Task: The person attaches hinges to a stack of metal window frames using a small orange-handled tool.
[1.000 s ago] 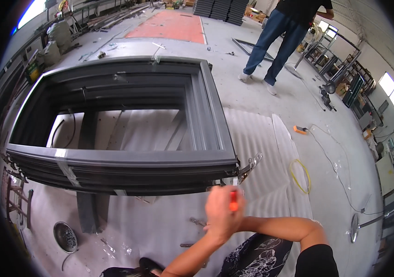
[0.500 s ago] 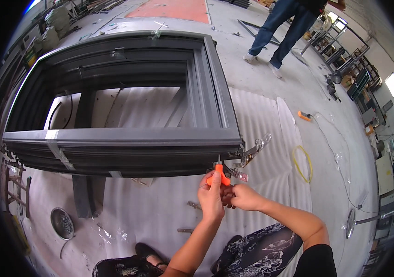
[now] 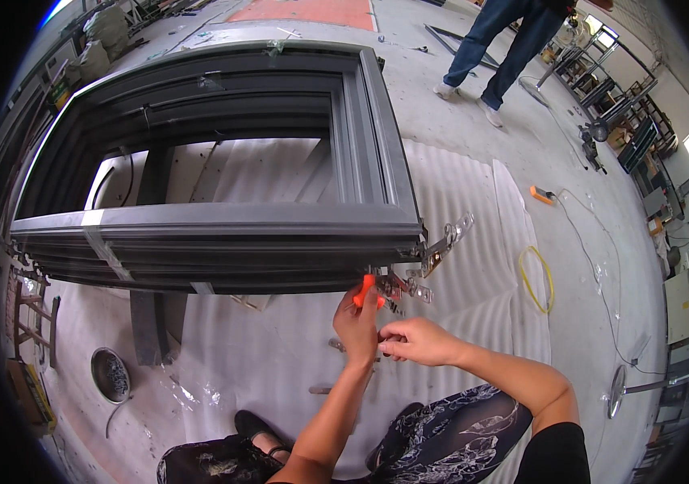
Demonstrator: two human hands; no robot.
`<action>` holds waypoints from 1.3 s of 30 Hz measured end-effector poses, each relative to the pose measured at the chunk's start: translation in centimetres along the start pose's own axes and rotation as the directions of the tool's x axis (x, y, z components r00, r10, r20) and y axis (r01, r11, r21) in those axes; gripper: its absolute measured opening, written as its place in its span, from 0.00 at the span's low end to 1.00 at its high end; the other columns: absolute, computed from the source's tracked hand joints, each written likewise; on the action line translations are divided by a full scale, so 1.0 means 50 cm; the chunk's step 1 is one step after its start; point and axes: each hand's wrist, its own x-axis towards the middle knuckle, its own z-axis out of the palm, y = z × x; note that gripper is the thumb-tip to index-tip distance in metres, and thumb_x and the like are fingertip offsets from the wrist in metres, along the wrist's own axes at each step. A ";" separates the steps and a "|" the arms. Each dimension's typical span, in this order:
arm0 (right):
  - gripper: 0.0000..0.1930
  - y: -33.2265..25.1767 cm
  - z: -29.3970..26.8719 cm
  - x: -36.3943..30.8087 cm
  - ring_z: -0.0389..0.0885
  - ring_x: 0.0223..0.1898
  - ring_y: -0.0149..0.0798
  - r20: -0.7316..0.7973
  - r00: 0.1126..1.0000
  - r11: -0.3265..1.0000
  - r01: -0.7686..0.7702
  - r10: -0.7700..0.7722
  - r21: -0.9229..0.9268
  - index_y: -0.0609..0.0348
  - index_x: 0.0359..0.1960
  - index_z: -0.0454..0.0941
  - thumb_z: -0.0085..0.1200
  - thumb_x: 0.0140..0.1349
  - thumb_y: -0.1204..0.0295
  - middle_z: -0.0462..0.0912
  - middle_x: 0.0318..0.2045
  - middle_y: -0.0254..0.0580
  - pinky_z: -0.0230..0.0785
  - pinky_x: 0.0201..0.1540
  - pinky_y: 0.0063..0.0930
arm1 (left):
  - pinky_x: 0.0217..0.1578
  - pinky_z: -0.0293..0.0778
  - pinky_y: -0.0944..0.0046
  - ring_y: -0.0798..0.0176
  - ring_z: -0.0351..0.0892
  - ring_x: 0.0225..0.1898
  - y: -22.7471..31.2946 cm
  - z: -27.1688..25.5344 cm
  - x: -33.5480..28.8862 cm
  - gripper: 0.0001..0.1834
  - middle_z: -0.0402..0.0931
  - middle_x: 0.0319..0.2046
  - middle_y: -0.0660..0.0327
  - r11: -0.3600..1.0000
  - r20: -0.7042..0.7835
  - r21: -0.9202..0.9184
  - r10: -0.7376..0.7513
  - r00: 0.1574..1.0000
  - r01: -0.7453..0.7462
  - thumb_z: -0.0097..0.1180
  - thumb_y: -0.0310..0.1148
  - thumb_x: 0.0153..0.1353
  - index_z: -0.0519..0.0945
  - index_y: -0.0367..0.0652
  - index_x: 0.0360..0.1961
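At lower centre, the left hand (image 3: 355,327) pinches an orange handle (image 3: 369,285), apparently steadying it beside the dark frame stack (image 3: 280,260); whether the curled right hand (image 3: 421,342) grips anything, I cannot tell.

An orange device (image 3: 541,195) lies beyond a yellow loop (image 3: 552,289).

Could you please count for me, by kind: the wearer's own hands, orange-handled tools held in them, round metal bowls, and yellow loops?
Own hands, left hand and right hand: 2
Orange-handled tool: 1
Round metal bowl: 1
Yellow loop: 1
Total: 5
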 end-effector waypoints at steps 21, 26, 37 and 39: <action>0.13 -0.022 -0.004 -0.008 0.83 0.32 0.28 0.045 0.999 0.998 -0.001 0.004 -0.066 0.65 0.43 0.78 0.54 0.66 0.66 0.83 0.32 0.38 0.75 0.37 0.24 | 0.35 0.74 0.70 0.71 0.75 0.29 -0.005 0.003 0.016 0.16 0.79 0.31 0.63 0.995 0.091 -0.088 -0.032 0.995 0.040 0.60 0.36 0.64 0.81 0.31 0.44; 0.12 -0.029 -0.001 -0.009 0.82 0.33 0.28 0.033 0.999 1.000 0.001 -0.001 -0.003 0.64 0.43 0.78 0.54 0.66 0.67 0.83 0.31 0.36 0.75 0.38 0.24 | 0.36 0.75 0.67 0.70 0.75 0.29 -0.012 0.008 0.013 0.20 0.78 0.30 0.63 0.860 0.122 -0.441 -0.227 0.966 0.258 0.60 0.41 0.64 0.79 0.32 0.44; 0.20 0.014 -0.013 0.028 0.80 0.25 0.30 -0.180 0.978 0.981 -0.073 0.106 0.181 0.67 0.34 0.77 0.50 0.69 0.58 0.82 0.26 0.40 0.74 0.29 0.23 | 0.34 0.71 0.70 0.71 0.72 0.29 -0.032 -0.002 0.018 0.19 0.76 0.29 0.65 0.972 0.169 -0.202 -0.086 0.982 0.120 0.56 0.46 0.66 0.76 0.37 0.37; 0.21 0.014 -0.009 0.035 0.80 0.25 0.30 -0.182 0.971 0.952 -0.101 0.158 0.291 0.67 0.33 0.77 0.48 0.70 0.56 0.82 0.26 0.41 0.74 0.29 0.23 | 0.35 0.71 0.70 0.71 0.72 0.31 -0.043 -0.006 0.025 0.18 0.75 0.30 0.65 0.951 0.193 -0.261 -0.115 0.974 0.164 0.56 0.46 0.67 0.75 0.39 0.36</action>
